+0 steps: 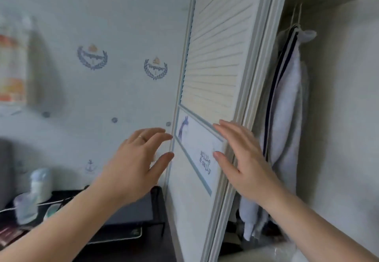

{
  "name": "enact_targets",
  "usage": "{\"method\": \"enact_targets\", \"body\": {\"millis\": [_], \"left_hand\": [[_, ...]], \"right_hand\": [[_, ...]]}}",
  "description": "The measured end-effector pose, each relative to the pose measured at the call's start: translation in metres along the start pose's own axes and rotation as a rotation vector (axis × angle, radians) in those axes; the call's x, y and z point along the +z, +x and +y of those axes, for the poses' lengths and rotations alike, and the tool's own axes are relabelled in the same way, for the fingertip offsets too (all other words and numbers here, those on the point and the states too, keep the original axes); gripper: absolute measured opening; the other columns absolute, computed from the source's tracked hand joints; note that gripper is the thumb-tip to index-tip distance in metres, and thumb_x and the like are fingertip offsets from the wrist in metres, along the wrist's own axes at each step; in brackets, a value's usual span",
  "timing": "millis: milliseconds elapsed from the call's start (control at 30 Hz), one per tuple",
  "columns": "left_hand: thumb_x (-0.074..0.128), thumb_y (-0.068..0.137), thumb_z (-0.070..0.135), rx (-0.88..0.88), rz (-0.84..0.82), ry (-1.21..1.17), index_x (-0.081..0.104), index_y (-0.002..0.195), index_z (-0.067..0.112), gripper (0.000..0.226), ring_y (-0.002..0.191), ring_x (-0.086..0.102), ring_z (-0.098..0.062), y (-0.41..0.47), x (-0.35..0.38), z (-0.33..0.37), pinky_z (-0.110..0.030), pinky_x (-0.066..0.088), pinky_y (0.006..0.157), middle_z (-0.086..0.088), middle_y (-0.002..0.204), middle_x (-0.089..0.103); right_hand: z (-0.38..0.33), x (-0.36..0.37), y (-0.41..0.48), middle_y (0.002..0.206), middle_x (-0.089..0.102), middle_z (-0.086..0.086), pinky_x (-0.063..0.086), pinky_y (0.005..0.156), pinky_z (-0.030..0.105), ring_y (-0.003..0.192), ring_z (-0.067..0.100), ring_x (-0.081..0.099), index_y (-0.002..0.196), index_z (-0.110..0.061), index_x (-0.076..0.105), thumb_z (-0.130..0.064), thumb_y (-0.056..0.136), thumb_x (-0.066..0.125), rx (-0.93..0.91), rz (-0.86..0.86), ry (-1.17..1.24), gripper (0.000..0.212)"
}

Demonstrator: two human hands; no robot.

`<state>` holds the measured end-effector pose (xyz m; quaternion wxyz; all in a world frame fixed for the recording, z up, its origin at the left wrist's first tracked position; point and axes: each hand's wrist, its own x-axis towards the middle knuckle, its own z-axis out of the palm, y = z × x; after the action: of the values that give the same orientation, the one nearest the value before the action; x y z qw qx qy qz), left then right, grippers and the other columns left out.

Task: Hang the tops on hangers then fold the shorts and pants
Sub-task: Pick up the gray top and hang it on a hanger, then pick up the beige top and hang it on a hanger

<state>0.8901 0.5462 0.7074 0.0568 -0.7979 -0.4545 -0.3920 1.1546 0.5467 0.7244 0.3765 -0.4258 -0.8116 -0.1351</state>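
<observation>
— Where are the hands?

— Nearest us. The left hand (133, 165) and right hand (248, 159) are both released, fingers straight and spread, grasping nothing. Low on the left, a dark bench (67, 193) carries blurred bottles (40, 181).

— And the door?

— The right hand lies against the wardrobe door (215, 57) at its right edge. The left hand is at the door's left edge; whether it touches, I cannot tell.

— The tops?

— Farther in, right of the door, pale tops (287, 106) hang on hangers (297, 19).
</observation>
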Motion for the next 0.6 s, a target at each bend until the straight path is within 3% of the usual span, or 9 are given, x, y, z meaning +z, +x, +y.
{"method": "enact_targets", "body": {"millis": [67, 200, 333, 600], "left_hand": [[0.026, 0.094, 0.063, -0.091, -0.063, 0.074, 0.046, 0.143, 0.034, 0.061, 0.146, 0.025, -0.013, -0.055, -0.017, -0.024, -0.036, 0.029, 0.115, 0.013, 0.155, 0.037], [0.018, 0.094, 0.068, -0.276, -0.156, 0.179, 0.033, 0.149, 0.041, 0.064, 0.153, 0.001, -0.010, -0.169, -0.059, -0.060, -0.037, 0.014, 0.119, 0.016, 0.164, 0.017], [0.012, 0.091, 0.072, -0.504, -0.202, 0.263, 0.023, 0.155, 0.044, 0.070, 0.152, -0.015, -0.009, -0.276, -0.109, -0.084, -0.039, 0.001, 0.123, 0.017, 0.166, 0.003], [-0.003, 0.082, 0.081, -1.010, -0.203, 0.454, -0.007, 0.153, 0.050, 0.077, 0.146, -0.032, -0.009, -0.474, -0.190, -0.094, -0.044, -0.011, 0.123, 0.014, 0.165, -0.017]], "right_hand": [[-0.039, 0.030, -0.013, 0.160, 0.029, -0.009, 0.016, 0.122, 0.039, 0.152, 0.016, 0.016, 0.154, -0.030, 0.033, -0.052, 0.099, 0.036, -0.002, -0.086, 0.011, 0.059], [-0.128, 0.090, -0.038, 0.160, 0.001, -0.030, 0.001, 0.122, 0.035, 0.153, 0.005, -0.009, 0.151, -0.051, 0.009, -0.064, 0.095, 0.024, -0.013, -0.296, 0.135, 0.059], [-0.219, 0.144, -0.062, 0.167, -0.001, -0.017, -0.001, 0.124, 0.042, 0.153, 0.009, -0.014, 0.152, -0.051, -0.004, -0.069, 0.091, 0.015, -0.076, -0.473, 0.172, 0.066], [-0.409, 0.233, -0.101, 0.165, -0.017, -0.019, -0.009, 0.123, 0.047, 0.149, 0.008, -0.026, 0.154, -0.048, -0.012, -0.076, 0.088, 0.007, -0.414, -0.752, 0.354, 0.073]]}}
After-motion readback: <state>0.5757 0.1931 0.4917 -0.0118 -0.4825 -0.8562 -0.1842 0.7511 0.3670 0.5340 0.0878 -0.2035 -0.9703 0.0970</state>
